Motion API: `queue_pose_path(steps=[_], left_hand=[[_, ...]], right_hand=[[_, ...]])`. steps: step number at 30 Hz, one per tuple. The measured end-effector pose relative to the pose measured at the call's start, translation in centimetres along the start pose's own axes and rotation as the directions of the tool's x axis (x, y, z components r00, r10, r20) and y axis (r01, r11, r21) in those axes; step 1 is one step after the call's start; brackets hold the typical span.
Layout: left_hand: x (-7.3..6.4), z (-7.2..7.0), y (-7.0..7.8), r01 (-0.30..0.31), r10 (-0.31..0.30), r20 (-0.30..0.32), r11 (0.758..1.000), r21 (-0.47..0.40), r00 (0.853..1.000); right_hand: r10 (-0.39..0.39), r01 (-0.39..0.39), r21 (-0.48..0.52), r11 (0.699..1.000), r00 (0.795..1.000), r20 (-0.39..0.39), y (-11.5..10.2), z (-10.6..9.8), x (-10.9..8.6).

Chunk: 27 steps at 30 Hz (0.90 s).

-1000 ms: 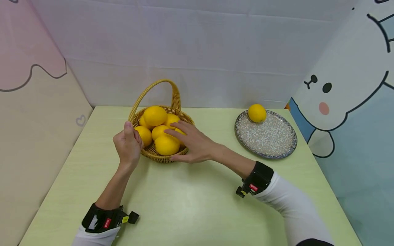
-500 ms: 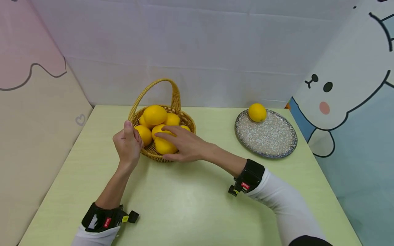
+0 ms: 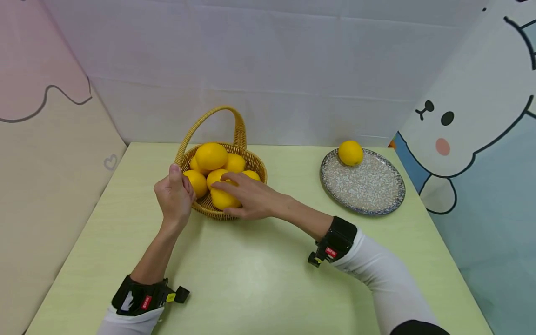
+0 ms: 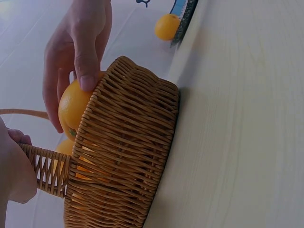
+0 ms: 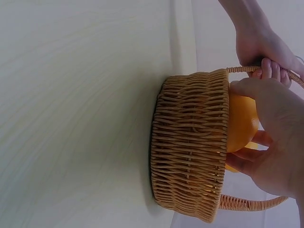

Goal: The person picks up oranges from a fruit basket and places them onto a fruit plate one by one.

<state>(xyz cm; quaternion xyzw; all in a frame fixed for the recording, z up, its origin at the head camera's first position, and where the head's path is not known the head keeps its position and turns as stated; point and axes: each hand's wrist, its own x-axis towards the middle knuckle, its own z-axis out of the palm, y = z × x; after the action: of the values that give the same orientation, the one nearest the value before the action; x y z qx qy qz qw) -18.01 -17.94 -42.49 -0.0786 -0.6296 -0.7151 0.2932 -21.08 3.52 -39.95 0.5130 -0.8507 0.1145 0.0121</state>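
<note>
Left hand (image 3: 173, 197) closed tight on handle (image 3: 240, 134); basket (image 4: 126, 142) near tabletop (image 3: 259, 274) back edge, left of centre. Right hand (image 3: 254, 197) half-closed, holding front fruit (image 3: 223, 199) inside it.

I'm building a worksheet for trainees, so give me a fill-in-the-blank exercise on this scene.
1. The left hand grips the ____ of the basket.
2. The right hand has its thumb and ____ around a fruit.
3. On the speckled plate rests exactly ____ fruit.
4. The left wrist band is mostly ____ in colour.

Missing words: handle, fingers, one, black.
</note>
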Motion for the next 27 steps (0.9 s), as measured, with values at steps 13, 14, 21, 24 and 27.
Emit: queue_pose_path(steps=[13, 14, 21, 24, 27], left_hand=[[-0.11, 0.17, 0.45, -0.001, 0.001, -0.006, 1.000, 0.004, 1.000], [-0.12, 0.16, 0.45, -0.003, 0.003, -0.003, 1.000, 0.009, 1.000], [-0.15, -0.01, 0.27, 0.001, -0.001, 0.004, 1.000, 0.016, 1.000], [-0.18, -0.01, 0.28, 0.000, 0.000, 0.002, 1.000, 0.015, 1.000], [-0.19, 0.02, 0.27, -0.008, 0.008, 0.000, 1.000, 0.011, 1.000]], right_hand=[[-0.014, 0.013, -0.022, 1.000, 1.000, -0.008, 0.05, 0.17, 0.19], [-0.013, 0.012, -0.019, 1.000, 1.000, -0.010, 0.04, 0.19, 0.17], [-0.016, 0.015, -0.013, 1.000, 0.999, -0.036, 0.05, 0.34, 0.10], [-0.018, 0.018, 0.000, 1.000, 0.999, -0.050, 0.06, 0.32, 0.06], [-0.021, 0.023, 0.022, 0.999, 0.997, -0.077, 0.06, 0.22, 0.01]])
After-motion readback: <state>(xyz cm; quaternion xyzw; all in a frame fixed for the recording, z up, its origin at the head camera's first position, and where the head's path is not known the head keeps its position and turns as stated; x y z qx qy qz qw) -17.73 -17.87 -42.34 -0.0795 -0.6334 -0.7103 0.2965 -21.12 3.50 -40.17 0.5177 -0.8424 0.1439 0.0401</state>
